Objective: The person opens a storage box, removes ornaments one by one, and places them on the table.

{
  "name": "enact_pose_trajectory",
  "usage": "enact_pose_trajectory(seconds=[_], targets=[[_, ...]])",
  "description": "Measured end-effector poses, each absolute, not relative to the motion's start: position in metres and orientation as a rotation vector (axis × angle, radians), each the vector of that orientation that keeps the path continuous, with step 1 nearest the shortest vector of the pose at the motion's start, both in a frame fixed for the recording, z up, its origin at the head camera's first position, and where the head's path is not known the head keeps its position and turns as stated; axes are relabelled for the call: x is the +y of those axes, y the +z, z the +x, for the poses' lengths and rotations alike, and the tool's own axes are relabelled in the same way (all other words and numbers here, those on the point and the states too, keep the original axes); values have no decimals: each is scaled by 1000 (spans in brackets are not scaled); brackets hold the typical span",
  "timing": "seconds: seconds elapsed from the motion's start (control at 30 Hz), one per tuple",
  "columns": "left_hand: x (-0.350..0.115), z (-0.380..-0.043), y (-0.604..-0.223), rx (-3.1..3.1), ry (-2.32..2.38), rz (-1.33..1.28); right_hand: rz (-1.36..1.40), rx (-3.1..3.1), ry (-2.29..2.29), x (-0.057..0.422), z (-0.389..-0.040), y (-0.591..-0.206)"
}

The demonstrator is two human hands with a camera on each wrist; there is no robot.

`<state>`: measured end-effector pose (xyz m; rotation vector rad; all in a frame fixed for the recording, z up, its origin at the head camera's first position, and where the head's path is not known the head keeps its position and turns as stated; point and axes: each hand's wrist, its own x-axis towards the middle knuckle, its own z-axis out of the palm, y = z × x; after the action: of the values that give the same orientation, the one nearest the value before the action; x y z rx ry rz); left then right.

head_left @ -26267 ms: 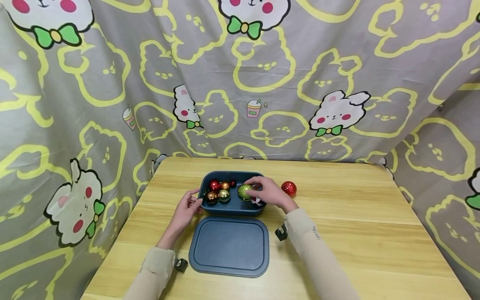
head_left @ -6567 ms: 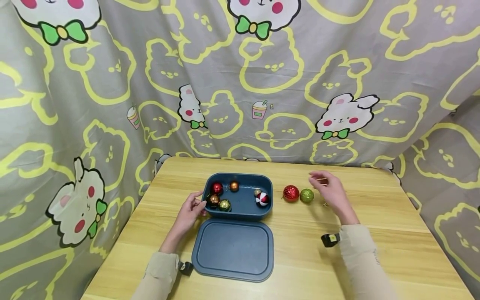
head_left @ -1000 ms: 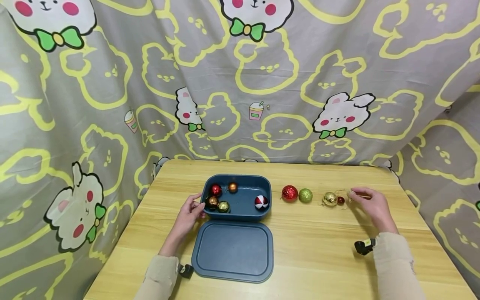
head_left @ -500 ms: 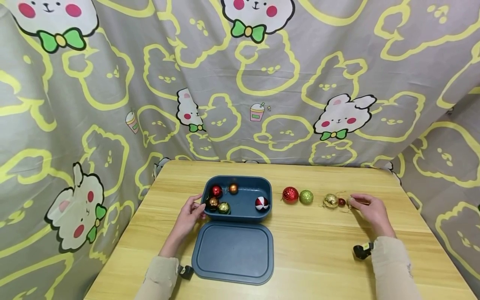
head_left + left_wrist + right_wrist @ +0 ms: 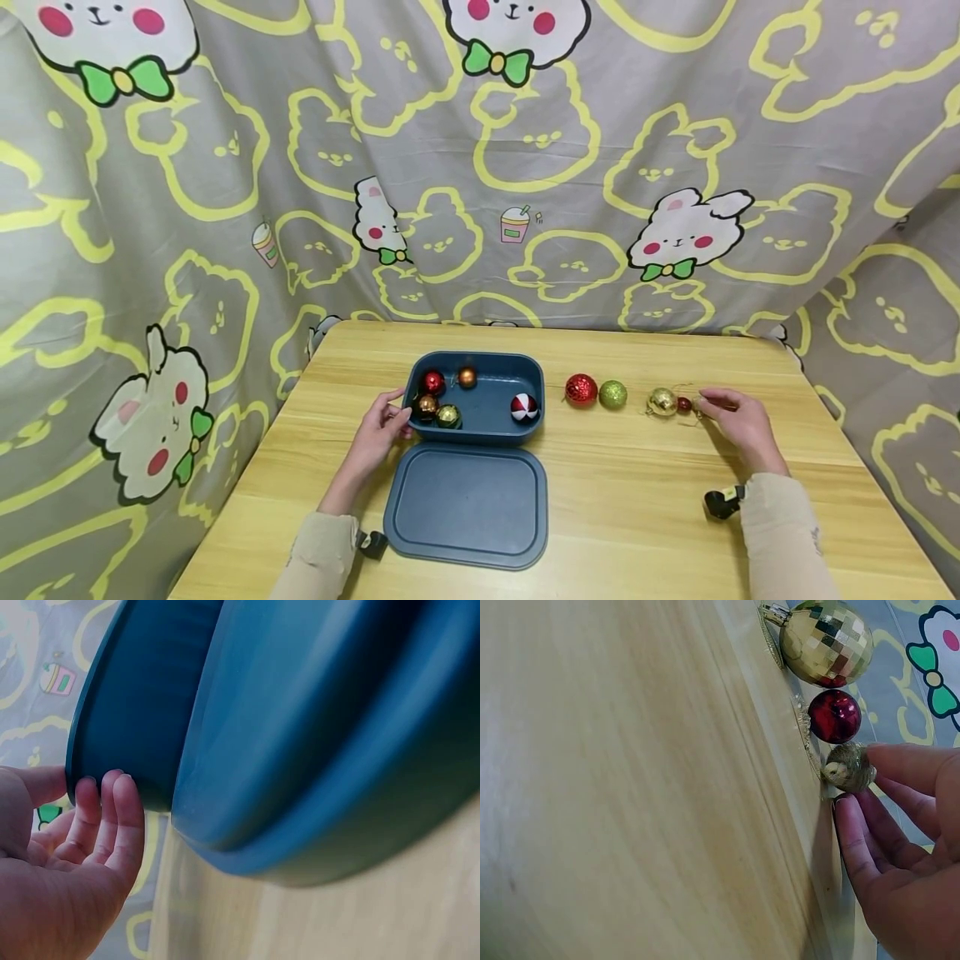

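My right hand [image 5: 742, 425] pinches a small glittery gold bauble [image 5: 849, 768] between thumb and fingers, down at the tabletop. Beside it, in a row running left, lie a small dark red bauble [image 5: 835, 716], a larger mirrored gold bauble [image 5: 662, 402], a glittery green bauble [image 5: 612, 394] and a big red bauble [image 5: 581, 390]. With thumb and fingers my left hand [image 5: 381, 423] grips the left end of the dark blue box [image 5: 480, 433]. Inside it are a red bauble [image 5: 432, 382], a small orange one [image 5: 467, 377], a bronze one [image 5: 426, 407], a gold one [image 5: 448, 416] and a red-and-white one [image 5: 523, 407].
The box's dark blue lid [image 5: 467, 506] lies flat on the wooden table [image 5: 630, 508], just in front of the box. A patterned grey curtain [image 5: 555, 167] hangs behind the table and along both sides.
Earlier, my right hand handled the green bauble in the box; it now lies on the table. The small gold bauble left the box too. Lately my right hand set it nearer the dark red one.
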<state>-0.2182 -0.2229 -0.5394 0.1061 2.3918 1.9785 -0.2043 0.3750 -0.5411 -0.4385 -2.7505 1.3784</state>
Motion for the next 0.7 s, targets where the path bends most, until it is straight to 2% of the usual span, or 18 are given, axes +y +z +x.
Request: enact_pose_trajectory(seconds=[0.7], targets=[[-223, -218, -537, 2349, 1983, 81, -489, -2703, 1392, 372, -202, -534]])
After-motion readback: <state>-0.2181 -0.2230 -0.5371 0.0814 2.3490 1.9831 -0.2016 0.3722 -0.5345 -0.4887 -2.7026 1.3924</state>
